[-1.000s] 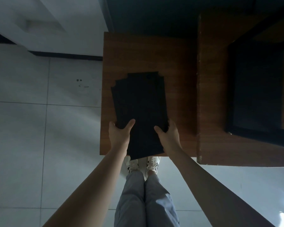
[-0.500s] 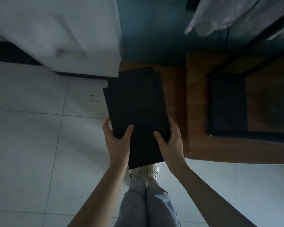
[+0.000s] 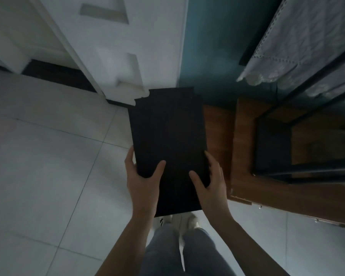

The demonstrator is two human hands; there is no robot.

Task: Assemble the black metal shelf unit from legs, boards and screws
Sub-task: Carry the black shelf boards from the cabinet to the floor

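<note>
A person looks down at their own two bare hands, which hold a flat black board (image 3: 167, 136) out in front of the body, lifted above the floor. The board is a dark rectangle with notched corners at its far end, and its near edge sits just above the person's feet. The left hand (image 3: 141, 180) grasps the board's left side near the near end, thumb lying across the top face and fingers wrapped around the edge. The right hand (image 3: 211, 184) grasps the right side in the same way, thumb on top and fingers curled around the edge. To the right of the board stands a brown wooden bench (image 3: 245, 156), and the board's right edge overlaps its left part in this view. On the bench rests a black metal frame (image 3: 275, 148) with thin black bars rising from it; its details are dim. Beneath everything lies a floor of pale tiles (image 3: 48, 166). At the top left stands a white panelled door (image 3: 112, 46), beside a teal wall (image 3: 211, 46). A white lace-edged cloth (image 3: 299, 36) hangs at the top right. Grey trousers (image 3: 179, 253) and light shoes (image 3: 179, 220) show at the bottom.
</note>
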